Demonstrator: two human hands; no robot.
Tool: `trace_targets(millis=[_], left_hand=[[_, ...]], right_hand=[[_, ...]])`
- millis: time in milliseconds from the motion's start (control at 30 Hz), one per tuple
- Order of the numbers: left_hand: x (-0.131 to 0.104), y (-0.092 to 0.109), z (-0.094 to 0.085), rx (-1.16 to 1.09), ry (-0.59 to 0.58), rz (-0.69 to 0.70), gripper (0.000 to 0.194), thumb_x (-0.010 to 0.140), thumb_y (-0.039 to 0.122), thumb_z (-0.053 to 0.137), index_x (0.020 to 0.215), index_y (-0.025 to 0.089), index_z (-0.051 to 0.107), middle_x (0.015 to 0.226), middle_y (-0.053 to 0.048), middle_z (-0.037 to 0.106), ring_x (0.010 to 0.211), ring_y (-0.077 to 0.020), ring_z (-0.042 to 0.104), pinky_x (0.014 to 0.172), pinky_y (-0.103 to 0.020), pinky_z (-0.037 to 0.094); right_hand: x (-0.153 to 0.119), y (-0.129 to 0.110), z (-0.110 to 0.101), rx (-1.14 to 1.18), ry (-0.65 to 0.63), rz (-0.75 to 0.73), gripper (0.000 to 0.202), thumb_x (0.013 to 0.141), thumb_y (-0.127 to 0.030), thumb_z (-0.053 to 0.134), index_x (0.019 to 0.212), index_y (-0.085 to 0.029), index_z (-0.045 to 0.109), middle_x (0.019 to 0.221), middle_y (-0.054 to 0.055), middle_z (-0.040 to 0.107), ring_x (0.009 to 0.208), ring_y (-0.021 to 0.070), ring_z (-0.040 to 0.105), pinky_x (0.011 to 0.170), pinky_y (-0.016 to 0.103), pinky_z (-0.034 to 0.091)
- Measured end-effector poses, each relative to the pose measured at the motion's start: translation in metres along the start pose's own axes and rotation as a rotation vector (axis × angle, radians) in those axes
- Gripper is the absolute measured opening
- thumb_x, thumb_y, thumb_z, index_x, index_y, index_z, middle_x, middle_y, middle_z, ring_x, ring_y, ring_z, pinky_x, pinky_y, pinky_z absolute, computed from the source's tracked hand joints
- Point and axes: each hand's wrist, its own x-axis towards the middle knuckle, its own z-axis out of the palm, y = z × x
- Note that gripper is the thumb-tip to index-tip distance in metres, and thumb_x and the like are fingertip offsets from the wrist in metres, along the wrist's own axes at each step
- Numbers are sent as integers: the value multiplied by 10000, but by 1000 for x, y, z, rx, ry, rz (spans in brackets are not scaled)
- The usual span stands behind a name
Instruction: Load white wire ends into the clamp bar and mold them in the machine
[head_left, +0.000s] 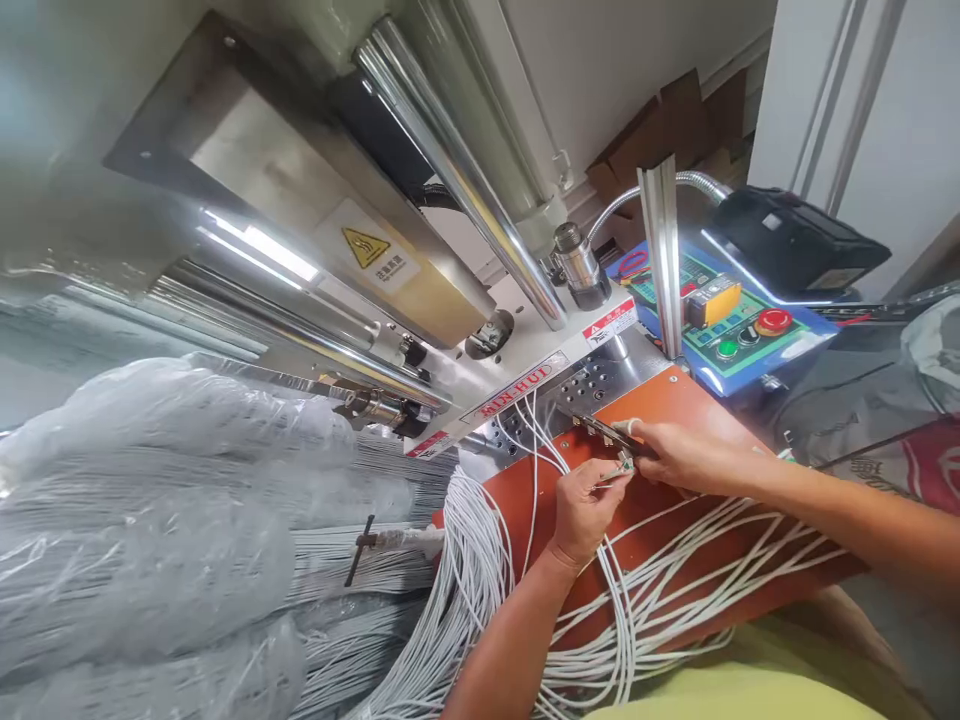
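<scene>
Dark strip [602, 430] was gripped by right hand [667, 455] near far edge of orange board [697, 410], small part [627, 465] pinched beside it by left hand [587, 510], grey cables [352, 560] wrapped in plastic [202, 540], near edge crowded by white cables [630, 620].

You: one left hand [587, 510], one right hand [661, 452], four o'clock. One blue control box [750, 312], three. One yellow hazard triangle [365, 247], ten. One T-handle [364, 543], seven. White cables [474, 535]: uncountable.

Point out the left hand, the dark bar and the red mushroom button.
Left hand [585, 510], head view: back of the hand.
Dark bar [604, 431], head view: middle of its visible length.
Red mushroom button [774, 320], head view: its round cap.
</scene>
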Motion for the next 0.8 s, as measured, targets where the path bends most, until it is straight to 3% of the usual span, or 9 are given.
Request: trace_targets(millis=[233,367,600,800], left_hand=[[-2,1,1,64,25,-16,134,822,304,672,863,197,742,825,-52,723,714,-154,645,693,-253,510],[-2,-2,-1,70,2,-61,160,825,328,669,878,192,736,838,-53,719,725,-164,657,723,-284,531],[-3,-5,0,119,-21,-35,189,856,338,638,892,172,720,831,-45,715,714,-156,660,697,-279,552],[-4,-14,2,112,44,46,153,849,299,654,885,161,707,783,-23,711,645,-131,668,641,-236,553]], right_hand=[[-1,-8,-2,-43,70,-69,269,779,-166,471,1030,-226,546,738,-19,630,609,130,552,543,221,358],[-3,-13,-1,-90,61,-6,210,795,-185,470,993,-219,531,722,-17,627,568,124,545,522,225,334],[2,-5,4,-79,73,-55,145,823,-231,473,967,-217,489,794,8,644,639,143,592,551,226,364],[2,-4,1,-51,69,-90,120,829,-228,483,949,-229,476,833,6,646,703,154,610,613,232,401]])
